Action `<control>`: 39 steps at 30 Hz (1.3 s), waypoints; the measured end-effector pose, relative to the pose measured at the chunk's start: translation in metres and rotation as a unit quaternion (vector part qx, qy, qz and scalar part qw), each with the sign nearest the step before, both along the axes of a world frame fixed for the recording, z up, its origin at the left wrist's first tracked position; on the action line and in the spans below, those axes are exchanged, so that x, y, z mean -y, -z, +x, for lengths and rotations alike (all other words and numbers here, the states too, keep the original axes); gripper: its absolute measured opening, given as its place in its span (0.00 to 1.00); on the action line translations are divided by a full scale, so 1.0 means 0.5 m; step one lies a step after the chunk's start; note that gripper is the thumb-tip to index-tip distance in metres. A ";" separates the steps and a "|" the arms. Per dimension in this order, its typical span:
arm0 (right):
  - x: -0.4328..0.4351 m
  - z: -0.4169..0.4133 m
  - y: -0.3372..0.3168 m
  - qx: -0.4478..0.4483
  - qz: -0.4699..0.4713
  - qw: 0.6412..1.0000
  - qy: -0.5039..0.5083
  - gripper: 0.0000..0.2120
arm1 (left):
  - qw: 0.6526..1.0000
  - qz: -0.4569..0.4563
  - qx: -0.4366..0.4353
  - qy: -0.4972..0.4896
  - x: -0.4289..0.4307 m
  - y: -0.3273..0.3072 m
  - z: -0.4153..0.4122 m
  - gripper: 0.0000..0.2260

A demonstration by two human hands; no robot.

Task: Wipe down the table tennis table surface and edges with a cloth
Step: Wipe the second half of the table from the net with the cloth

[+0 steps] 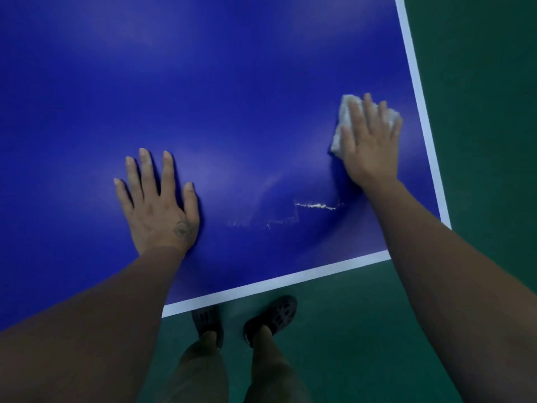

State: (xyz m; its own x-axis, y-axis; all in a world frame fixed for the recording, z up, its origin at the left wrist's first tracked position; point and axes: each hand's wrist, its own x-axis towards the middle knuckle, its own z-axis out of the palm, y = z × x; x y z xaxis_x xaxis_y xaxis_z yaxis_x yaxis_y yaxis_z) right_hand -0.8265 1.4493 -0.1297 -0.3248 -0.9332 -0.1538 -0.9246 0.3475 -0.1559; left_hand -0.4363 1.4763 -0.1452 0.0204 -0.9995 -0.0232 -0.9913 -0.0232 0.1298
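"Pressing on the cloth (344, 117), was it, the right hand (369, 144)?"

"Yes. It lay flat, fingers straight and slightly spread over the white cloth, near the right border line of the blue table (203, 82), not far from its near corner."

"And the left hand (158, 205)?"

"Palm down on bare blue, fingers apart, holding nothing — well left of the cloth. Between the two hands lay pale streaks (315, 205) on the surface — green floor (479, 112) showed beyond the edges."

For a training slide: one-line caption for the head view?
Right hand presses a white cloth on the blue table near its corner; left hand rests flat, whitish streaks between.
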 end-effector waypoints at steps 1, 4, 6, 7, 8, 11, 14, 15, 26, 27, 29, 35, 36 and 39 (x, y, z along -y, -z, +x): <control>-0.029 -0.012 0.000 0.004 -0.001 0.999 0.049 0.28 | 1.000 -0.003 0.003 0.001 0.001 0.001 0.001 0.30; -0.110 0.017 0.005 -0.007 -0.008 0.980 0.201 0.28 | 1.000 -0.011 0.007 0.002 -0.002 0.004 0.002 0.30; -0.137 0.079 0.009 -0.013 -0.018 0.964 0.263 0.29 | 1.000 -0.008 0.006 0.001 -0.002 0.002 0.002 0.30; -0.146 0.115 0.012 -0.015 -0.022 0.962 0.271 0.30 | 1.000 -0.006 0.007 0.001 -0.002 0.001 0.002 0.30; -0.154 0.150 0.016 -0.016 -0.026 0.965 0.259 0.30 | 1.000 -0.005 0.009 0.001 -0.003 0.000 0.002 0.30; -0.210 0.237 0.032 -0.021 -0.040 0.989 0.139 0.30 | 1.000 -0.003 0.010 -0.002 -0.003 0.000 0.004 0.30; -0.345 0.277 0.039 -0.009 -0.054 0.998 0.014 0.29 | 1.000 -0.007 0.002 -0.001 -0.001 0.001 0.005 0.30; -0.398 0.277 0.040 -0.005 -0.054 0.998 -0.013 0.29 | 1.000 -0.010 0.001 -0.003 -0.002 0.002 0.006 0.30; -0.335 0.167 0.024 -0.003 -0.012 0.994 0.113 0.31 | 1.000 -0.009 0.006 0.000 -0.002 0.005 0.003 0.30; -0.356 0.195 0.024 -0.012 -0.016 0.998 0.066 0.30 | 1.000 -0.005 0.001 0.000 -0.001 0.002 0.001 0.30; -0.429 0.240 0.021 -0.011 -0.022 1.000 -0.012 0.30 | 1.000 0.007 -0.010 0.009 -0.001 -0.005 0.007 0.31; -0.410 0.200 0.016 -0.005 0.004 0.999 0.036 0.30 | 0.998 0.015 -0.010 0.056 -0.068 -0.004 0.063 0.30; -0.364 0.195 0.018 -0.006 0.002 0.997 0.073 0.30 | 0.999 0.010 -0.010 0.048 -0.073 -0.002 0.064 0.30; -0.205 0.195 0.023 -0.006 -0.022 0.987 0.158 0.31 | 0.999 0.003 -0.007 0.043 -0.067 0.000 0.061 0.29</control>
State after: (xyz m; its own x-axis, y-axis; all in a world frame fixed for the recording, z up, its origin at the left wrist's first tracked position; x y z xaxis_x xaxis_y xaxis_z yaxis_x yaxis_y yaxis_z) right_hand -0.7288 1.5519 -0.1411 -0.6030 -0.7901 -0.1105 -0.7724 0.6128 -0.1671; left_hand -0.4059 1.5098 -0.1454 -0.0669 -0.9973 -0.0290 -0.9875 0.0621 0.1446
